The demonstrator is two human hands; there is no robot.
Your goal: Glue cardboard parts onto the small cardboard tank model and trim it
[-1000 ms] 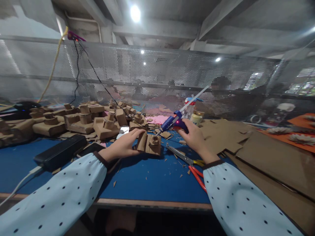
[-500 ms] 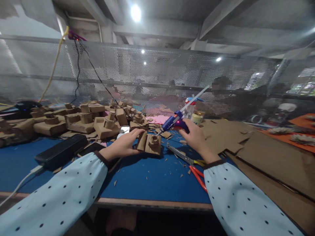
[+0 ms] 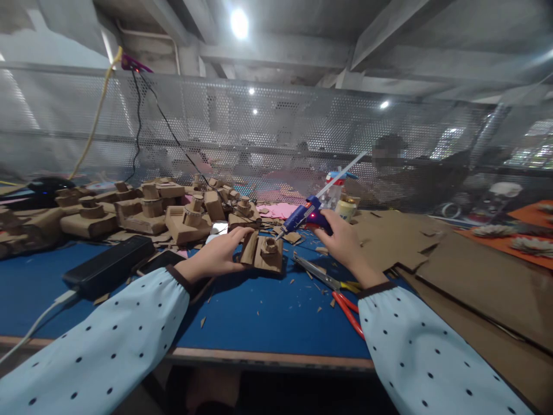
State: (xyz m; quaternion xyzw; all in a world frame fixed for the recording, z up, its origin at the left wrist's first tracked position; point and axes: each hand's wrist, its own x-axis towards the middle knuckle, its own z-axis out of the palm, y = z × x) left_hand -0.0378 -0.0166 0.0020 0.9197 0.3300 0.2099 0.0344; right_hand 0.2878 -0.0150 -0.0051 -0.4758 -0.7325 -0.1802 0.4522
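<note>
A person in pale blue, dark-dotted sleeves works at a blue-topped table (image 3: 259, 314) strewn with small cardboard scraps. The left hand (image 3: 218, 253) lies palm down with fingers extended, pressing against the left side of a small brown cardboard model (image 3: 263, 253), a blocky, matte piece of corrugated board with a short round turret on top; the model sits on the table surface near mid-frame, just in front of the hand's fingertips. The right hand (image 3: 341, 239) is closed around the grip of a blue plastic glue gun (image 3: 302, 214) showing a small red light; the forearm reaches forward from the lower right with the wrist raised above the table. The gun's long axis runs diagonally, its nozzle pointing down and to the left toward the far edge of the model, while a pale translucent glue stick (image 3: 343, 173) juts from its back, up and to the right. Scissors (image 3: 319, 276) with metal blades and red-and-yellow handles lie on the table just beside the right wrist. To the left, a heap of similar cardboard models (image 3: 147, 210) is piled behind a long black rectangular box (image 3: 108, 266). Large flat cardboard sheets (image 3: 466, 276) cover the table's right side, and a perforated metal screen (image 3: 280, 138) runs across the back
</note>
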